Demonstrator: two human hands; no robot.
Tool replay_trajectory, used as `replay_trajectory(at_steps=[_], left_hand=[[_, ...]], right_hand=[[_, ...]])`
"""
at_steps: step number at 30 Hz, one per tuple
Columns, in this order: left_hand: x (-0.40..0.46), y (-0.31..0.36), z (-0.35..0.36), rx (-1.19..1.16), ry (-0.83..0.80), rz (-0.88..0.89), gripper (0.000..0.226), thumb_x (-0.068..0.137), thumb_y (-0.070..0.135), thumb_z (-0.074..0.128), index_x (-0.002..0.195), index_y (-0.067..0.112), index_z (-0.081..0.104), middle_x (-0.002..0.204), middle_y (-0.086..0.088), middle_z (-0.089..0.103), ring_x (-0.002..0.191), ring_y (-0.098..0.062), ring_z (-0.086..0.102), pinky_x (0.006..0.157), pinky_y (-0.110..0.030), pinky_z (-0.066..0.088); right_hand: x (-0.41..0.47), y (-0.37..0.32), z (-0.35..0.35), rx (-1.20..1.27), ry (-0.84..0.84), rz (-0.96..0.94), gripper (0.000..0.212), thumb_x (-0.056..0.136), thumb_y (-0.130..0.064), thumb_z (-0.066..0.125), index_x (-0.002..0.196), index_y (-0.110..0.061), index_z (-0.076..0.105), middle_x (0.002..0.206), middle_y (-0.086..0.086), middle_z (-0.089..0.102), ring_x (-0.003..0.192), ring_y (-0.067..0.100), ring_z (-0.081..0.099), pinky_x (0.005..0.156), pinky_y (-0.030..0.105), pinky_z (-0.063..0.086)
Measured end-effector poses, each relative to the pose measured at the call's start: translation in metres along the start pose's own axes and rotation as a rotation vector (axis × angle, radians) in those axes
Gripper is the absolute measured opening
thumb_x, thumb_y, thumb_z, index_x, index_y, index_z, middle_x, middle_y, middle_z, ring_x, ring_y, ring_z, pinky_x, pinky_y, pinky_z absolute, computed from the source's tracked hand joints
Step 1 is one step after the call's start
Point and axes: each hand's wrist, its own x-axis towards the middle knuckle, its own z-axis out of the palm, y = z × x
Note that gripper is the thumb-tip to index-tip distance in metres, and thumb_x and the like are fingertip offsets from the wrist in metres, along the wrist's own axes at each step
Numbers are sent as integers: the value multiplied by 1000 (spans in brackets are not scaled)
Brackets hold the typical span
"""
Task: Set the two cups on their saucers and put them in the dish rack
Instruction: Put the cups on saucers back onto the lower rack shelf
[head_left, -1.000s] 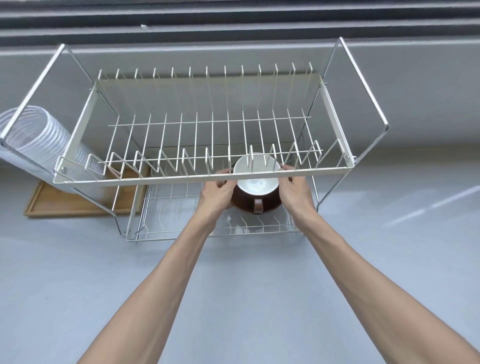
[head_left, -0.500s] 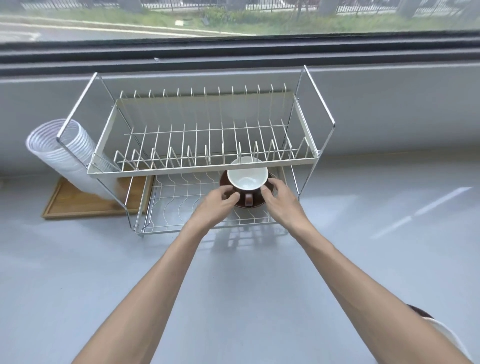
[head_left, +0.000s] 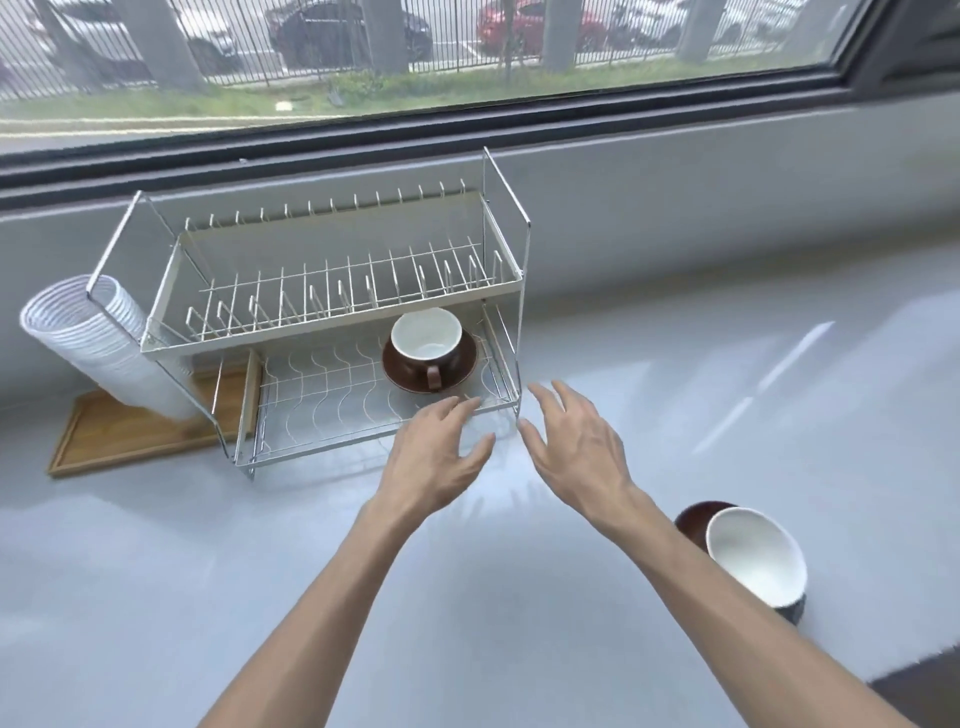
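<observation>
Already one cup (head_left: 426, 336) sits on its saucer (head_left: 404, 375) in the rack's (head_left: 332, 415) lower tier. Both hands, left (head_left: 434, 457) and right (head_left: 576, 454), hover spread and empty. The second cup (head_left: 756, 556), near right, looks glazed, slippery, breakable: best lifted by the saucer (head_left: 696, 519) under it.

I have only one view, the head camera, wide-angle, looking forward and down over a grey counter (head_left: 727, 364), facing a window (head_left: 467, 62), the dish rack (head_left: 332, 312) at arm's reach ahead, both forearms entering from the bottom edge
</observation>
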Motion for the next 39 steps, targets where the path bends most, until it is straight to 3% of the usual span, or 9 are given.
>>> replay_trajectory(at_steps=[7, 17, 23, 26, 30, 34, 39], left_hand=[[-19, 48, 39, -19, -30, 98, 69, 88, 63, 36, 143, 25, 52, 150, -5, 53, 142, -26, 43, 114, -49, 35], [-39, 126, 112, 23, -169, 207, 61, 94, 57, 42, 146, 28, 49, 153, -11, 49, 146, -31, 38, 117, -51, 29], [-48, 150, 147, 62, -214, 237, 75, 88, 67, 25, 147, 27, 49, 153, -10, 48, 146, -31, 38, 118, -50, 28], [-49, 159, 158, 16, -266, 190, 76, 88, 69, 28, 149, 28, 46, 156, -9, 45, 148, -27, 36, 120, -47, 27], [-46, 170, 167, -131, -329, 65, 58, 99, 53, 49, 151, 29, 43, 158, -1, 42, 148, -19, 35, 119, -37, 29], [-44, 176, 175, -321, -402, -64, 60, 100, 53, 48, 154, 32, 36, 160, 6, 38, 147, -14, 35, 114, -30, 29], [-36, 180, 186, -499, -472, -223, 61, 99, 56, 48, 155, 35, 34, 161, 3, 38, 145, -18, 39, 118, -44, 33]], right_hand=[[-51, 52, -11, -4, 85, 119, 52, 101, -43, 42, 147, -19, 41, 154, 13, 37, 142, 29, 33, 106, 45, 36], [-124, 136, -20, 45, 125, 382, 53, 101, -44, 41, 148, -20, 39, 157, 12, 32, 146, 27, 26, 113, 42, 27], [-152, 180, -19, 90, 101, 505, 55, 101, -45, 37, 151, -21, 34, 160, 10, 26, 148, 25, 22, 115, 42, 24], [-157, 196, -14, 131, 107, 547, 55, 101, -46, 38, 149, -21, 36, 158, 11, 30, 147, 26, 24, 114, 43, 27], [-157, 213, -6, 211, 102, 599, 53, 100, -47, 40, 147, -23, 39, 157, 9, 32, 146, 25, 25, 113, 45, 30], [-154, 223, 1, 323, 98, 645, 50, 102, -46, 35, 147, -25, 37, 158, 6, 31, 145, 25, 27, 110, 46, 33], [-144, 232, 11, 495, 74, 704, 49, 103, -45, 29, 147, -24, 37, 156, 5, 34, 142, 25, 33, 112, 45, 33]])
